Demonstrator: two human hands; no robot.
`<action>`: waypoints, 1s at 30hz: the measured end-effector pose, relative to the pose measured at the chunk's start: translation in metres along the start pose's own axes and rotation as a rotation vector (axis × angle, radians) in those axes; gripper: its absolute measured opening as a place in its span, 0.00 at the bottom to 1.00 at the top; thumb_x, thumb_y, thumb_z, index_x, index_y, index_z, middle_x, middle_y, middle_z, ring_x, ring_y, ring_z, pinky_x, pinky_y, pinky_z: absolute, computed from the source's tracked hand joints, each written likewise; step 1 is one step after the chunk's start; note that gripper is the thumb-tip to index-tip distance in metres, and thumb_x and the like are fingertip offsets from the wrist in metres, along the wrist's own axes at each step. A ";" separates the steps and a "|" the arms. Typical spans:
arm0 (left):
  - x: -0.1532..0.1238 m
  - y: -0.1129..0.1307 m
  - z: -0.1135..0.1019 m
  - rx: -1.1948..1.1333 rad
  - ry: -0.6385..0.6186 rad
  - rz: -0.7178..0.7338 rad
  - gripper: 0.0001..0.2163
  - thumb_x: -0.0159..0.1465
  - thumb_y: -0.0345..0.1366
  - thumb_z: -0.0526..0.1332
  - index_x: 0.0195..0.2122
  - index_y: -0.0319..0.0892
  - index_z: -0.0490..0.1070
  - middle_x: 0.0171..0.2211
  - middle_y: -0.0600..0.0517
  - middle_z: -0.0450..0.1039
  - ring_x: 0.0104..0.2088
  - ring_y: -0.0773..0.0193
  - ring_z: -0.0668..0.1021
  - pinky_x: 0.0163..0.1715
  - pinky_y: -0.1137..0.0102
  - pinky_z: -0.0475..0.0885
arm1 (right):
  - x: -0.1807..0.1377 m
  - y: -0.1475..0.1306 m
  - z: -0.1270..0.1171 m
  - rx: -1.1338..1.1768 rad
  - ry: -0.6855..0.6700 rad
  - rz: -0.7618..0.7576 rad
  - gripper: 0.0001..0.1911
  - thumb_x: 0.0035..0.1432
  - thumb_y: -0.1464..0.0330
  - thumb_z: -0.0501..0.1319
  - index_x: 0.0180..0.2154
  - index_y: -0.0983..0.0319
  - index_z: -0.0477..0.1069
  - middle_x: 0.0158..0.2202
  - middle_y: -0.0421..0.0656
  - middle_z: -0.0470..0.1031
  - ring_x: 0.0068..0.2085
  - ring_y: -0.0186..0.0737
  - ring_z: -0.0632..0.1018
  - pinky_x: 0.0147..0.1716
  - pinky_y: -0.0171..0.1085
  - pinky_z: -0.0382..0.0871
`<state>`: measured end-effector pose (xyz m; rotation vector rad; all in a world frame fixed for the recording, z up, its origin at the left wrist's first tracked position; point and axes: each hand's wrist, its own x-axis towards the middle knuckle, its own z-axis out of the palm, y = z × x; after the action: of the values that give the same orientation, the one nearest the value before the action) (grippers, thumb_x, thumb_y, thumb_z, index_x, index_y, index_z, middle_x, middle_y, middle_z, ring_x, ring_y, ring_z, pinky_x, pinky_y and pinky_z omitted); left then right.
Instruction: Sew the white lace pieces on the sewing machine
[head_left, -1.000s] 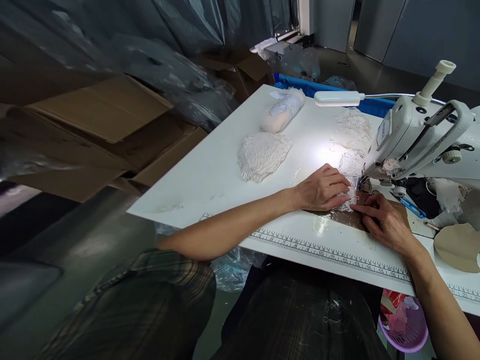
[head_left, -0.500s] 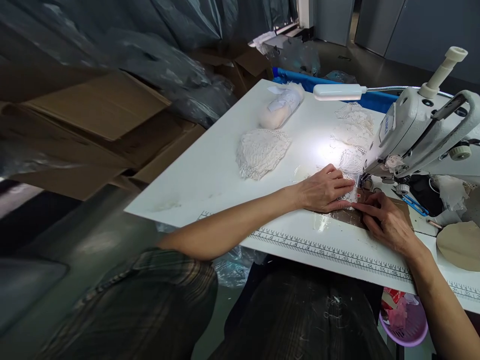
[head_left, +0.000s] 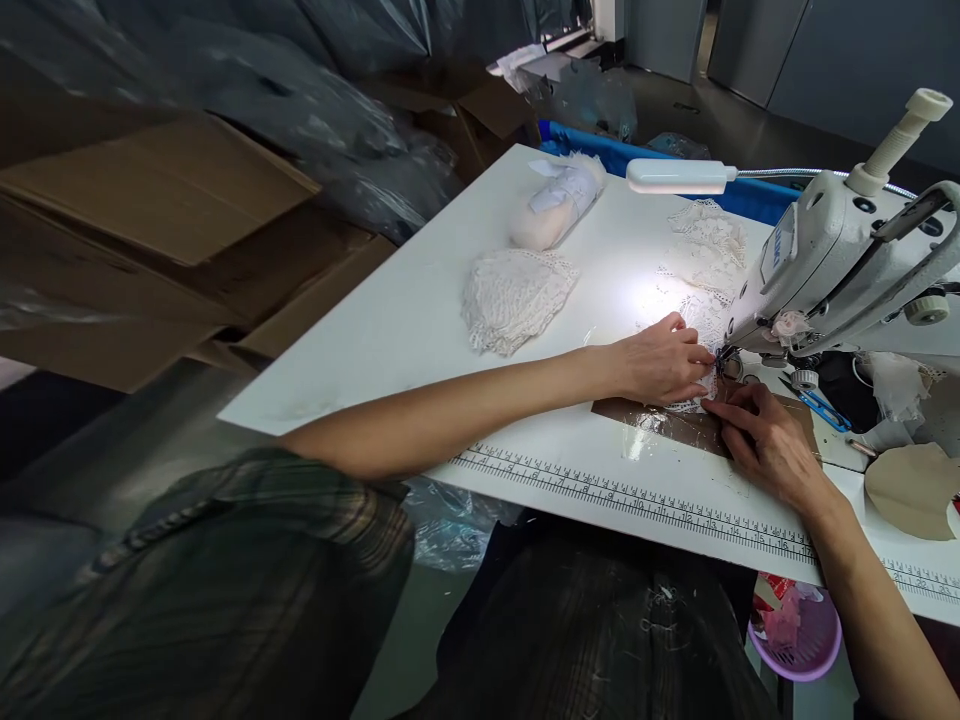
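A strip of white lace (head_left: 689,405) lies at the needle area of the white sewing machine (head_left: 795,260), on the brown plate (head_left: 637,418). My left hand (head_left: 664,362) rests over the lace just left of the presser foot, its fingers bent and closed on the fabric. From the right, my right hand (head_left: 765,435) pinches the lace's near edge with its fingertips, which are partly hidden. More lace (head_left: 705,250) trails away behind the needle. Left of it sits a stack of lace pieces (head_left: 517,300).
A wrapped, pale bundle (head_left: 559,205) lies at the table's back left. A lamp (head_left: 679,177) hangs over the work. Blue thread snips (head_left: 825,410) and a beige disc (head_left: 911,490) lie on the right. Below are a purple basket (head_left: 806,650) and, leftward, cardboard boxes (head_left: 165,190).
My left hand has risen at the wrist and shifted slightly right, its fingers more bent near the presser foot. My right hand stays at the lace edge. The whole view has shifted slightly.
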<state>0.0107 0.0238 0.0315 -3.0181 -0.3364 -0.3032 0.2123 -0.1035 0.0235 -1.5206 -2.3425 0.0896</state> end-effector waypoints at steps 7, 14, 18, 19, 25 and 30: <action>-0.005 -0.002 0.006 -0.099 0.023 -0.012 0.17 0.74 0.42 0.48 0.50 0.44 0.74 0.58 0.46 0.72 0.49 0.54 0.75 0.46 0.60 0.63 | 0.001 -0.003 0.002 0.026 0.023 0.019 0.22 0.64 0.70 0.51 0.53 0.55 0.76 0.41 0.49 0.69 0.38 0.41 0.74 0.36 0.41 0.75; -0.009 0.002 0.019 -0.183 0.141 -0.073 0.16 0.73 0.41 0.50 0.53 0.43 0.73 0.58 0.45 0.72 0.54 0.54 0.75 0.58 0.51 0.59 | 0.001 -0.001 0.002 0.045 0.004 0.038 0.21 0.64 0.68 0.51 0.53 0.54 0.77 0.42 0.48 0.70 0.38 0.41 0.73 0.37 0.42 0.75; -0.009 0.002 0.022 -0.183 0.167 -0.081 0.14 0.72 0.40 0.52 0.52 0.46 0.74 0.57 0.48 0.74 0.53 0.55 0.75 0.62 0.50 0.56 | 0.000 -0.001 0.004 0.043 0.018 0.041 0.20 0.65 0.68 0.51 0.52 0.55 0.77 0.41 0.48 0.70 0.38 0.40 0.74 0.38 0.42 0.75; -0.009 0.002 0.022 -0.180 0.172 -0.080 0.14 0.72 0.39 0.52 0.52 0.46 0.74 0.56 0.48 0.74 0.52 0.55 0.75 0.62 0.50 0.56 | 0.001 -0.001 0.004 0.039 0.019 0.042 0.20 0.65 0.68 0.51 0.52 0.55 0.77 0.41 0.48 0.70 0.38 0.40 0.74 0.37 0.42 0.75; -0.009 0.003 0.019 -0.173 0.198 -0.074 0.13 0.72 0.38 0.52 0.50 0.47 0.75 0.55 0.51 0.75 0.50 0.57 0.76 0.62 0.52 0.54 | 0.001 -0.002 0.005 0.018 0.004 0.066 0.20 0.64 0.70 0.52 0.51 0.54 0.77 0.41 0.47 0.69 0.38 0.39 0.74 0.37 0.40 0.75; -0.009 0.003 0.018 -0.166 0.166 -0.089 0.13 0.72 0.38 0.52 0.50 0.48 0.74 0.56 0.50 0.74 0.52 0.56 0.75 0.62 0.51 0.52 | 0.002 -0.002 0.005 0.003 -0.002 0.072 0.20 0.64 0.70 0.52 0.52 0.54 0.77 0.41 0.47 0.69 0.38 0.40 0.75 0.37 0.40 0.75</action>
<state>0.0063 0.0206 0.0116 -3.1149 -0.4530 -0.6142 0.2086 -0.1023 0.0198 -1.6042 -2.2881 0.1120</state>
